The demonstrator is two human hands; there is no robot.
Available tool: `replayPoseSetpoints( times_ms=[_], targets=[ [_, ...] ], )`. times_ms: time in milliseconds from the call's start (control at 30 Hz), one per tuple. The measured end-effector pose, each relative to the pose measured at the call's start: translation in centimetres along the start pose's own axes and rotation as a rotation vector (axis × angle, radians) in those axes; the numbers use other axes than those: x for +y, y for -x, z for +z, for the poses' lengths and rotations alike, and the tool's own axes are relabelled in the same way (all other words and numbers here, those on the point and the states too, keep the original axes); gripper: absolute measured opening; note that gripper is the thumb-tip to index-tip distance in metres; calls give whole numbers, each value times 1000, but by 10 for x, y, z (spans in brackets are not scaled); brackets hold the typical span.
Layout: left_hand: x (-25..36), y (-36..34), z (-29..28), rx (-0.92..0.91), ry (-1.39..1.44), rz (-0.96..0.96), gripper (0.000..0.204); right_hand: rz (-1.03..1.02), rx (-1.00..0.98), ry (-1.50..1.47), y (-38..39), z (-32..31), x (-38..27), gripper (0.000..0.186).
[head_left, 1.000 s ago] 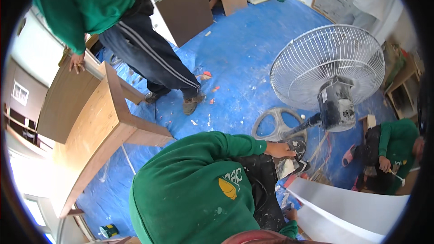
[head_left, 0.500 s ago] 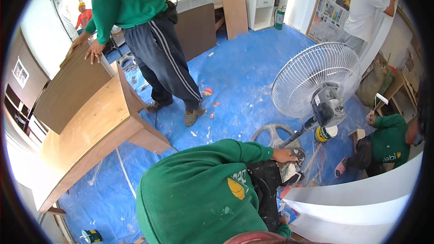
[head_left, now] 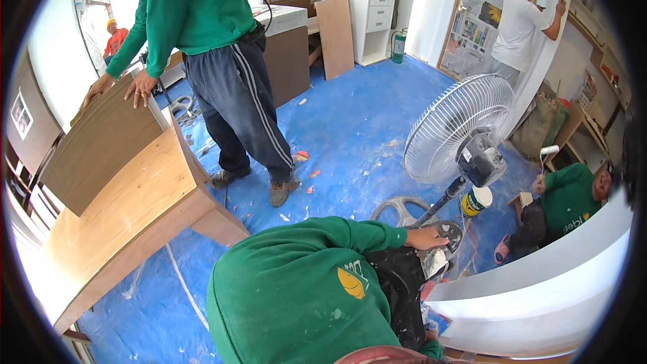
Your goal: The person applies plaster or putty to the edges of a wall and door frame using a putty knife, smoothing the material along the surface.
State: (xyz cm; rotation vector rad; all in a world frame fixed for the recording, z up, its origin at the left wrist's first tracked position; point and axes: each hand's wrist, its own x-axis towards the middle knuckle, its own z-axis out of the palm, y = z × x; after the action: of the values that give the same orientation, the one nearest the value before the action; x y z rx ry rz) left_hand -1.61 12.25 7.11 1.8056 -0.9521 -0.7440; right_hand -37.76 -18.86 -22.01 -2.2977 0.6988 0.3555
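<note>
My left hand (head_left: pixel 426 237) reaches out from a green sleeve, its fingers curled over a dark, paint-smeared thing (head_left: pixel 447 230) whose kind I cannot make out. Whitish material (head_left: pixel 435 263) shows just below that hand, close to my black trousers (head_left: pixel 394 283). Lower down, my right hand (head_left: pixel 431 334) is mostly hidden beside the white curved panel (head_left: pixel 532 300), and its fingers cannot be made out. Beyond my left hand stands a pedestal fan (head_left: pixel 458 128) with a round grey base (head_left: pixel 397 210).
A co-worker (head_left: pixel 222 81) grips a brown board (head_left: pixel 108 145) over a curved wooden bench (head_left: pixel 128 205). Another person holds a paint roller (head_left: pixel 549 151) near a bucket (head_left: pixel 477 201). Someone in white (head_left: pixel 517 30) works by the wall. Blue sheeting (head_left: pixel 337 135) covers the floor.
The view has shifted slightly; the fan and co-workers appear a little further left. My left hand stays on the dark thing. A small dark bucket at lower left is out of view.
</note>
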Motion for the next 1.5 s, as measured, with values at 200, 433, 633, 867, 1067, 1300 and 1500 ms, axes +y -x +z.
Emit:
replayPoseSetpoints(
  times_ms=[200,433,633,867,1067,1300,1500],
  targets=[
    [-6,2,4,21,96,68,67,-155,112,-274,9,0,-5,36],
    [-6,-34,35,4,214,190,58,298,279,3,46,25,24,38],
    [-22,-40,99,-159,557,-59,55,318,718,-601,102,-47,-125,33],
    [27,-81,126,-256,965,-74,54,140,1190,-1997,175,-63,-232,27],
    [58,-97,126,-294,1117,-129,52,133,1301,-2185,183,-79,-296,38],
    [56,-88,142,-96,745,37,52,105,1298,-1962,144,-106,-336,31],
    [64,-63,143,139,-75,639,28,102,1548,-1640,123,-124,-350,26]
  ],
)
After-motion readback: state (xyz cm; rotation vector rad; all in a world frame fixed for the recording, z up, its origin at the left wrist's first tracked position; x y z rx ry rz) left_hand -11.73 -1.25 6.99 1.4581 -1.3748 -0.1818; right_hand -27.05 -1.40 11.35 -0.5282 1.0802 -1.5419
